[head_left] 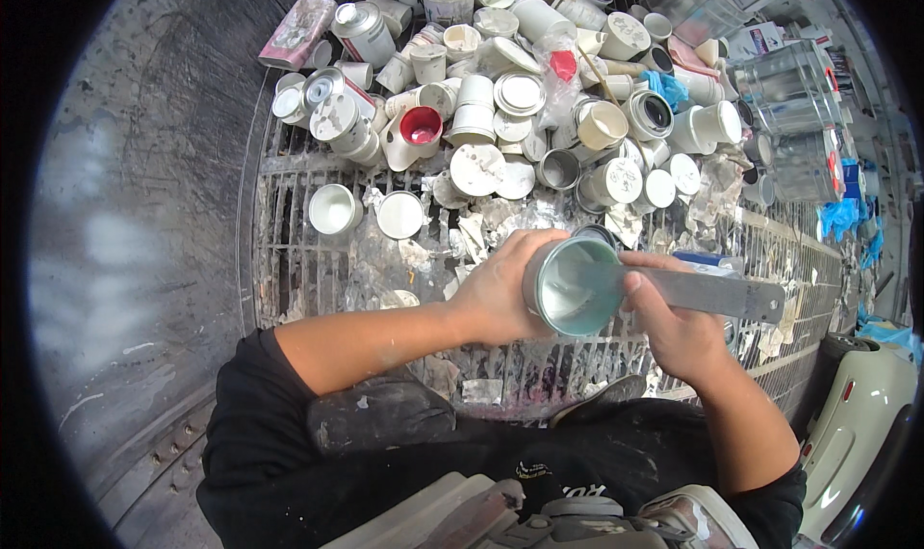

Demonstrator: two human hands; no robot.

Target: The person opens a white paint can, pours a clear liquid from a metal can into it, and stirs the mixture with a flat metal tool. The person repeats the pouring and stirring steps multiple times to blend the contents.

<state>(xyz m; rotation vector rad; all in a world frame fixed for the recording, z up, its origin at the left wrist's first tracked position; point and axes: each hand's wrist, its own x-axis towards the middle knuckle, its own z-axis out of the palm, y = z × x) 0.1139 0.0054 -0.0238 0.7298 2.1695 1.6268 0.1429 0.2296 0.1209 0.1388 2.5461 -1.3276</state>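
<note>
My left hand (505, 294) is wrapped round the side of a small paint can (576, 310), which tilts so that its mouth faces up toward me. Its inside is coated with pale grey-green paint. In my right hand (679, 335) is a flat metal stirring stick (727, 292) with a hole at its end, held between thumb and fingers. The stick's other end reaches into the can and is smeared with the same paint. Just beyond the can shows the rim of another dark round container (597, 232), mostly hidden.
A heap of used cups, lids and cans (476, 169) covers the far part of the paint-stained metal grate (289, 280). An open white cup (335, 208) and a white lid (399, 214) lie nearer. A dark panel (154, 222) rises at left; a cream-coloured vehicle-like body (861, 395) stands at lower right.
</note>
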